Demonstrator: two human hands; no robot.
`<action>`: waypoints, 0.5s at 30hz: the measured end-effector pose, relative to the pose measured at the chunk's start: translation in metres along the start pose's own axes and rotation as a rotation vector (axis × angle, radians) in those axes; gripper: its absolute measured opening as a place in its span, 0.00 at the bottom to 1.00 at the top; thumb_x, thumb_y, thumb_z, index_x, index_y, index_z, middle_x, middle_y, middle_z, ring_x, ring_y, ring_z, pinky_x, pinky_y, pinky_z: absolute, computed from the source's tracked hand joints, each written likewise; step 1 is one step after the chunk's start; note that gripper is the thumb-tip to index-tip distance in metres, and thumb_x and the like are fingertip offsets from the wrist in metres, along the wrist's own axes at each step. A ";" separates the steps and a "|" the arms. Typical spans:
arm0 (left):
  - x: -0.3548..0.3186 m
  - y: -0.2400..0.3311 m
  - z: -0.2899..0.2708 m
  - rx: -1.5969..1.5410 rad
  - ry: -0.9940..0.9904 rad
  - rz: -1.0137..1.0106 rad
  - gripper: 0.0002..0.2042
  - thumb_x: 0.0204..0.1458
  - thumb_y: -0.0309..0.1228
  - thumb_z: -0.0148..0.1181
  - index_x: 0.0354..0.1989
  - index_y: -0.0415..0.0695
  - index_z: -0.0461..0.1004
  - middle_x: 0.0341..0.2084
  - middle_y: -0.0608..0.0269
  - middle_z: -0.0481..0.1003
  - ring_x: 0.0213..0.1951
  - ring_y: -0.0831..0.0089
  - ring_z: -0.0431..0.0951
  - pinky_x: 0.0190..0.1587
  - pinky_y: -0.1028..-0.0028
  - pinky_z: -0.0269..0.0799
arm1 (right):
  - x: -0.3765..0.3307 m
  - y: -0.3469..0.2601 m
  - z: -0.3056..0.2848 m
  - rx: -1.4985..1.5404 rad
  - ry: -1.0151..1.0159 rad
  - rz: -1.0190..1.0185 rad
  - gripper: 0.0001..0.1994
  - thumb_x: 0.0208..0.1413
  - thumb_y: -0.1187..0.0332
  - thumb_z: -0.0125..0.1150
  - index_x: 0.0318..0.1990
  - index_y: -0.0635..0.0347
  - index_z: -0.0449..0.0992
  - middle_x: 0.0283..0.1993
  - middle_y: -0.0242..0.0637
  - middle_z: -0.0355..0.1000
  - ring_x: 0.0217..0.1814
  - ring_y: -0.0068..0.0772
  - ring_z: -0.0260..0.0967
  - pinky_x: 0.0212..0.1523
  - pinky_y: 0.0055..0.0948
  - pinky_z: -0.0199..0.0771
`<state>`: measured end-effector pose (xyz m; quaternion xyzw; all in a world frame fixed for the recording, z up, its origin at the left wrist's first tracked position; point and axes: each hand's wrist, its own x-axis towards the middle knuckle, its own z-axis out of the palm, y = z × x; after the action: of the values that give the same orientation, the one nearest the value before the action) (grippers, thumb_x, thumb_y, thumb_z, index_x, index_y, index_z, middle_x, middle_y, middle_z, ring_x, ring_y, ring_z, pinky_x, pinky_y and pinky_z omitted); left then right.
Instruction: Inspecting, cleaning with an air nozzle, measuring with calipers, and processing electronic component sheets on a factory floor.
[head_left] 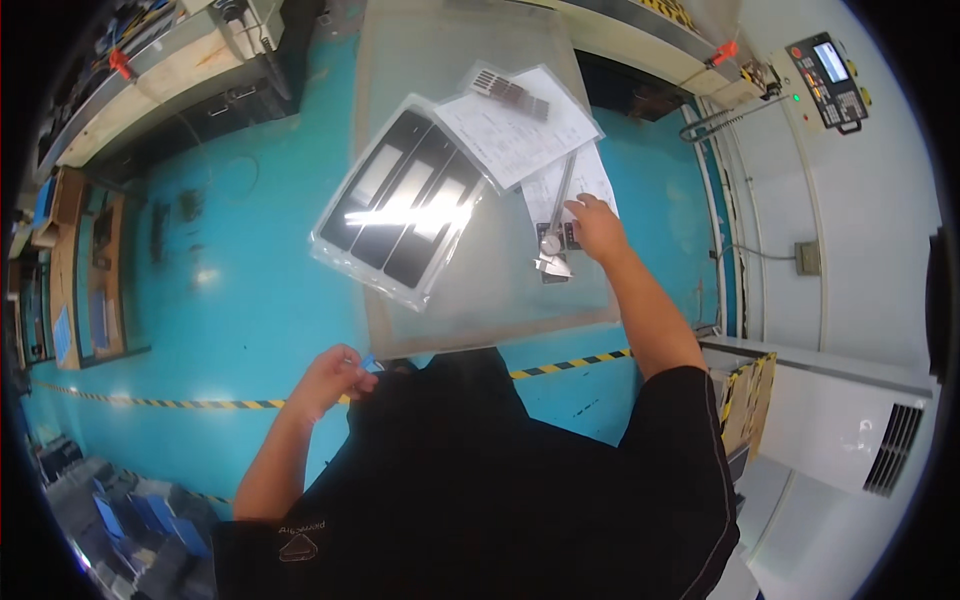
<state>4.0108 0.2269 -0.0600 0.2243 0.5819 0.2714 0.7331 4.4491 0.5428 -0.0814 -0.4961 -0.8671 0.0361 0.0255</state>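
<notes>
My right hand (598, 230) is over the right side of the table, fingers bent and a little apart, fingertips beside a dial caliper (551, 243). The caliper lies on a sheet of paper and a small dark piece, its beam running up under the upper sheet. Low at the left, near the table's front edge, my left hand (335, 383) is closed on a small blue object (371, 362), too small to name. Left of the caliper, a clear plastic sleeve holds dark panels (405, 190) with glare across them. A slotted metal strip (510, 94) rests on the sleeved printed sheet (530, 140).
The grey table (480, 310) stands on a blue floor (250, 300) with a yellow-black tape line (210, 404). Machine benches flank its far end. A control panel (829, 80) hangs on the right wall. Shelves (90, 270) stand left; grey-blue bins (150, 510) lower left.
</notes>
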 end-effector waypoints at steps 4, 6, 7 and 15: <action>-0.006 0.000 0.014 -0.027 0.161 0.124 0.05 0.56 0.25 0.55 0.38 0.44 0.67 0.32 0.54 0.80 0.32 0.69 0.81 0.33 0.75 0.76 | 0.045 0.007 -0.004 -0.174 -0.293 -0.364 0.09 0.46 0.71 0.60 0.38 0.55 0.77 0.41 0.43 0.72 0.48 0.48 0.70 0.44 0.43 0.75; 0.000 -0.008 0.022 -0.093 0.250 0.122 0.05 0.54 0.25 0.56 0.38 0.42 0.68 0.32 0.55 0.79 0.33 0.70 0.80 0.33 0.73 0.75 | 0.060 0.010 0.004 -0.233 -0.242 -0.543 0.06 0.46 0.67 0.61 0.32 0.54 0.76 0.37 0.40 0.71 0.45 0.45 0.71 0.42 0.42 0.73; 0.001 -0.012 0.035 -0.107 0.267 0.108 0.05 0.54 0.25 0.56 0.38 0.42 0.68 0.32 0.55 0.79 0.33 0.70 0.80 0.33 0.73 0.75 | 0.063 0.006 0.005 -0.243 -0.273 -0.649 0.06 0.45 0.66 0.62 0.32 0.53 0.76 0.37 0.40 0.71 0.45 0.43 0.71 0.42 0.40 0.72; 0.035 -0.036 0.130 -0.405 0.358 0.202 0.04 0.54 0.24 0.59 0.35 0.43 0.70 0.24 0.65 0.74 0.27 0.76 0.76 0.30 0.78 0.72 | 0.088 0.013 0.006 -0.226 -0.443 -1.031 0.03 0.50 0.67 0.58 0.33 0.51 0.75 0.33 0.34 0.74 0.44 0.40 0.72 0.43 0.38 0.70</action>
<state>4.1485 0.2208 -0.0798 0.0787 0.6108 0.4889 0.6178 4.4150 0.6252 -0.0873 0.0106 -0.9802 0.0292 -0.1958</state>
